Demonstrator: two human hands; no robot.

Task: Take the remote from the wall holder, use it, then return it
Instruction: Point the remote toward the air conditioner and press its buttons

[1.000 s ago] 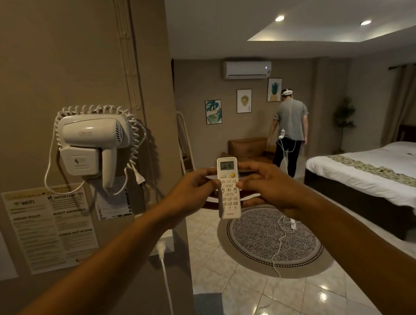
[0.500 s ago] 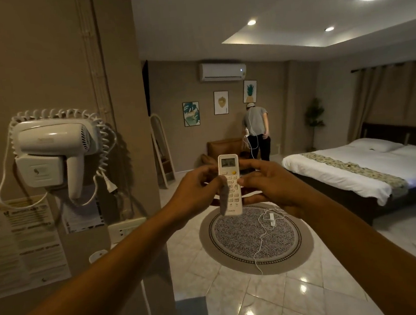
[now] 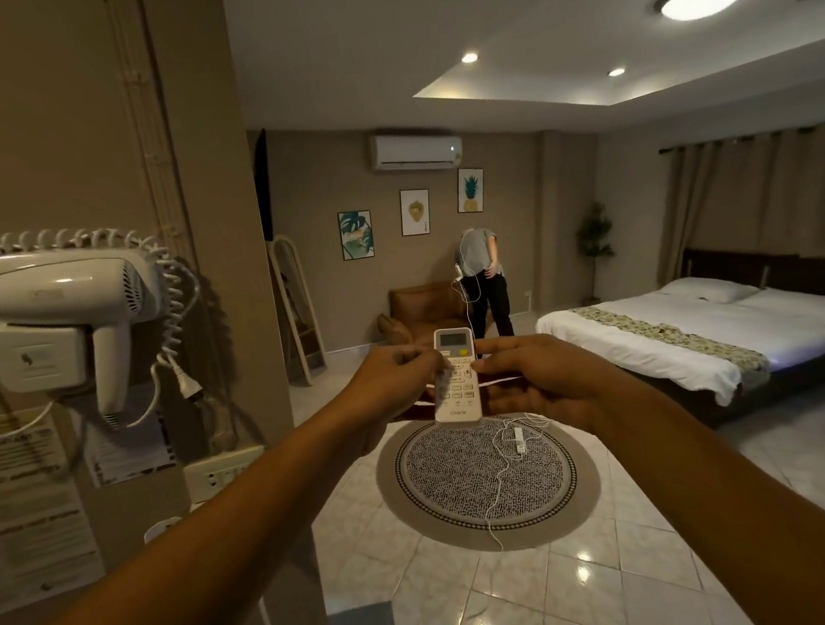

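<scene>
Both hands are closed on the slim white plastic remote with its small grey screen (image 3: 456, 381), held upright out in front of me over the tiled floor: my left hand (image 3: 391, 384) pinches its left edge with the thumb lying across the upper buttons, and my right hand (image 3: 535, 381) cups its right edge from the side and behind. It hangs in the air above the far edge of the round patterned grey rug (image 3: 486, 477), its top end aimed roughly toward the white wall-mounted air conditioner (image 3: 416, 151) on the far wall.

I judge this to be the using step. To do it well I would keep the right hand as the steady support and let only the left thumb press, one button at a time, squarely and briefly. I would tilt the top end up a little more toward the unit, since it sits high. The person in the grey shirt (image 3: 484, 279) stands below that line, so the path looks clear. I cannot see the wall holder from here.
</scene>
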